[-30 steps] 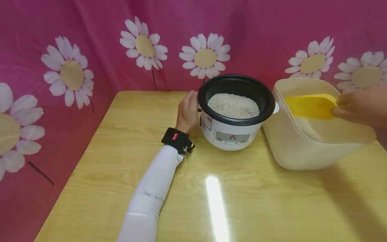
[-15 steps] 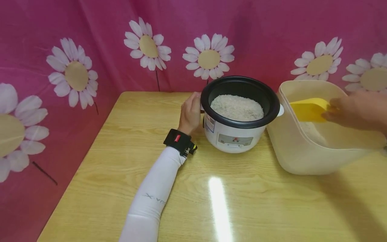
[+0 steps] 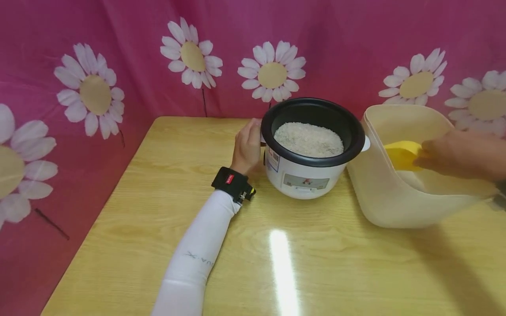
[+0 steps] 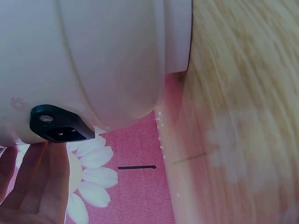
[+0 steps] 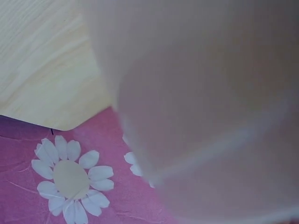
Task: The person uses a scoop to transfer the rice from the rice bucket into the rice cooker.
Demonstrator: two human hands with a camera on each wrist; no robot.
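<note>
A white rice cooker [image 3: 302, 177] with a black inner pot holds a mound of white rice [image 3: 310, 139]. At its left side my left hand [image 3: 248, 145] grips the side handle, which is mostly hidden behind my fingers. The left wrist view shows the fingers [image 4: 39, 182] against the cooker's wall [image 4: 107, 51], just under its black power socket [image 4: 60, 125]. My right hand [image 3: 460, 153] holds a yellow scoop [image 3: 403, 154] by its handle, inside a cream plastic bin [image 3: 391, 199] with rice in it. The scoop's lower end is partly hidden by the bin's front wall.
The bin stands just right of the cooker, close to its white right handle [image 3: 366, 143]. Both are on a light wooden table [image 3: 158, 219]. A pink flowered cloth [image 3: 221, 26] hangs behind and to the left. The bin's blurred wall [image 5: 210, 116] fills much of the right wrist view.
My right hand has moved left and down with the scoop, which now sits deeper in the bin. My left hand stays on the cooker's handle; the view shifted slightly.
</note>
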